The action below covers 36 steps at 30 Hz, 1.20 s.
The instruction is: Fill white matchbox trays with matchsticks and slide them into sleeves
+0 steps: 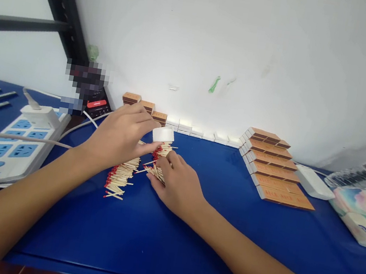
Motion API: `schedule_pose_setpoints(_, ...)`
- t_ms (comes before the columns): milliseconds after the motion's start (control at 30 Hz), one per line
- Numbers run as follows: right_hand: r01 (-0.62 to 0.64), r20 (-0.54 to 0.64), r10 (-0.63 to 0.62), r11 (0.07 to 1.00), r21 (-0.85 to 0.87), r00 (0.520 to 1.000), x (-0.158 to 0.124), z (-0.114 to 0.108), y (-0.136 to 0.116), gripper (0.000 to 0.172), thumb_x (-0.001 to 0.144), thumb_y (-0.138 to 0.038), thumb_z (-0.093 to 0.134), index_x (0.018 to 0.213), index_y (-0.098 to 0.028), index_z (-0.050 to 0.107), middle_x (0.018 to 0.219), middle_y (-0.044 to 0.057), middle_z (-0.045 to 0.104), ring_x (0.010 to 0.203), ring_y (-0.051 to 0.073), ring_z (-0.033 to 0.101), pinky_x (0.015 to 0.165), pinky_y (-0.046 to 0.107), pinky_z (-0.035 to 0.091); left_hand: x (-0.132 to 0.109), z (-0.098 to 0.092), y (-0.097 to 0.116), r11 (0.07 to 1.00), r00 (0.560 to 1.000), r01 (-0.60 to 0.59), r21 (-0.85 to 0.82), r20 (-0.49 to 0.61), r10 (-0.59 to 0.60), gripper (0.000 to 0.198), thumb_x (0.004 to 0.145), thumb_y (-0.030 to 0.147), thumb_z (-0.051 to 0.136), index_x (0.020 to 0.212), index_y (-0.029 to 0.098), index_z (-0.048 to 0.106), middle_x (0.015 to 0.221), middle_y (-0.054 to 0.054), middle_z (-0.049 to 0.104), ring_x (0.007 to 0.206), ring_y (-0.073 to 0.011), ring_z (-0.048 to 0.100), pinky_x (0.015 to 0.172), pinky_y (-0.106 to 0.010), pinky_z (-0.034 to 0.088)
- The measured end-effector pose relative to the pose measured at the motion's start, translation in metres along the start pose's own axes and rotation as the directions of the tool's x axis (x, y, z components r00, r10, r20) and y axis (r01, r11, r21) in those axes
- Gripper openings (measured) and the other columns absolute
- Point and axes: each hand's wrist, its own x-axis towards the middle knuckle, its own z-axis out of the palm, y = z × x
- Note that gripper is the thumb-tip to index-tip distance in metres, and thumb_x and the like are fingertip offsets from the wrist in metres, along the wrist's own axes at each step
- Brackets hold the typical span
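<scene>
Between thumb and fingers, my left hand (122, 131) grips a small white matchbox tray (163, 134), held above the table. My right hand (177, 183) is closed around a small bunch of red-tipped matches (158, 172), just below the tray. A long heap of loose matches (122, 176) lies on the blue table under and beside my left hand, and part of it is hidden by that hand. More matches (163, 148) lie behind my right hand, partly covered by it and by the tray.
Stepped stacks of orange matchboxes (268, 170) stand at right. White trays (201, 133) and more matchboxes (146, 106) line the wall. A power strip (9, 145) with cables is at left, a phone (97, 103) behind it. A white adapter (314, 181) and tissue pack (364, 216) lie far right.
</scene>
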Motion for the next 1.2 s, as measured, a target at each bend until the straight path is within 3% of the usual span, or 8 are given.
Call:
schedule_pose_setpoints(267,0.035,0.005,-0.035,0.999,0.04,0.999,0.016,0.008,0.033,0.028,0.103,-0.046,0.067,0.109,-0.019,0.064,0.108,0.012,0.067,0.094,0.026,0.065,0.075,0.037,0.052,0.0,0.0,-0.003,1.0,0.999,-0.004,0.014,-0.036,0.005,0.027,0.1,0.037,0.068,0.115,0.016,0.077,0.103,-0.01,0.079,0.106,-0.0297,0.069,0.098,-0.046,0.055)
schedule_pose_setpoints(433,-0.002,0.041,-0.001,0.998,0.064,0.999,0.027,0.012,0.045,0.031,0.101,-0.047,0.068,0.113,-0.019,0.064,0.112,0.012,0.067,0.097,0.025,0.065,0.08,0.036,0.053,0.0,0.002,-0.003,1.0,1.0,0.006,-0.005,-0.004,-0.006,0.028,0.099,0.036,0.068,0.117,0.017,0.076,0.103,-0.011,0.08,0.104,-0.03,0.068,0.097,-0.047,0.054)
schedule_pose_setpoints(567,-0.024,0.035,0.022,0.997,0.069,0.999,0.027,0.006,0.051,0.04,0.098,-0.053,0.07,0.115,-0.018,0.064,0.112,0.012,0.065,0.094,0.025,0.063,0.079,0.037,0.053,-0.001,0.003,-0.004,1.0,1.0,0.01,0.024,0.007,-0.011,0.025,0.099,0.037,0.068,0.113,0.018,0.076,0.102,-0.009,0.079,0.102,-0.0293,0.068,0.096,-0.046,0.055)
schedule_pose_setpoints(667,0.035,-0.008,-0.034,0.997,0.074,0.999,0.022,-0.002,0.048,0.044,0.097,-0.053,0.072,0.12,-0.017,0.064,0.113,0.013,0.064,0.096,0.026,0.062,0.078,0.037,0.052,-0.001,0.003,-0.007,0.999,1.0,0.008,0.037,-0.003,-0.008,0.026,0.098,0.037,0.069,0.113,0.016,0.076,0.102,-0.01,0.079,0.102,-0.0298,0.068,0.094,-0.046,0.055)
schedule_pose_setpoints(800,0.125,-0.031,-0.122,0.984,0.126,0.992,0.014,-0.006,0.034,0.031,0.102,-0.039,0.069,0.121,-0.016,0.064,0.117,0.014,0.064,0.1,0.025,0.064,0.083,0.036,0.053,0.0,0.003,-0.008,0.999,1.0,0.013,0.035,-0.019,-0.012,0.028,0.098,0.038,0.068,0.113,0.015,0.077,0.097,-0.011,0.078,0.1,-0.0296,0.069,0.097,-0.047,0.056)
schedule_pose_setpoints(1033,0.085,-0.028,-0.083,0.993,0.085,0.996,0.016,0.007,0.027,0.01,0.104,-0.027,0.065,0.107,-0.018,0.066,0.113,0.012,0.066,0.096,0.023,0.064,0.074,0.034,0.05,-0.001,0.003,-0.008,1.0,1.0,0.007,0.021,-0.026,-0.007,0.028,0.098,0.036,0.068,0.116,0.016,0.077,0.099,-0.011,0.078,0.1,-0.0297,0.07,0.099,-0.048,0.056)
schedule_pose_setpoints(1200,0.054,-0.044,-0.051,0.997,0.057,0.998,0.017,0.007,0.033,0.011,0.106,-0.023,0.059,0.103,-0.017,0.068,0.107,0.011,0.065,0.092,0.021,0.062,0.07,0.031,0.046,-0.001,0.002,-0.009,0.999,1.0,0.009,0.032,-0.005,-0.009,0.029,0.097,0.036,0.069,0.117,0.016,0.076,0.102,-0.011,0.079,0.102,-0.031,0.07,0.095,-0.048,0.056)
